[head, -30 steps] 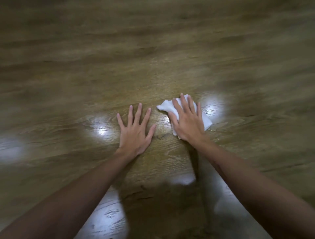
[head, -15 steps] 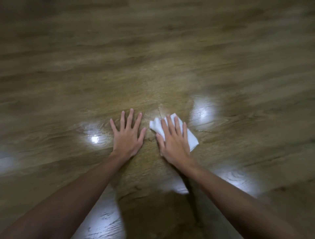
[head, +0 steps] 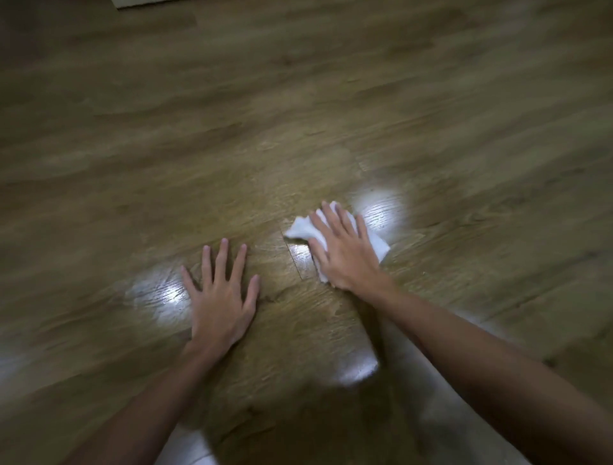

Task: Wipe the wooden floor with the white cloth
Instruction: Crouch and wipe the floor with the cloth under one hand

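Both bare forearms reached forward from the bottom of the view, each ending in a hand laid palm-down on the wooden floor [head: 298,139]. Nearer the viewer, the left hand [head: 223,298] lay flat with fingers spread wide, holding nothing, just beside a bright patch of reflected light [head: 159,295] on the boards. Slightly farther away and to the right, the right hand [head: 345,252] pressed flat on the white cloth [head: 378,244], fingers extended over it rather than curled around it. Crumpled edges of the cloth showed past the fingertips, to the left of the thumb side and to the right of the hand. Just beyond the cloth, a second bright reflection [head: 381,205] shone on the wood. Farther off, brown planks ran blurred across the view. A pale strip [head: 149,2] sat at the top edge, too little visible to identify.
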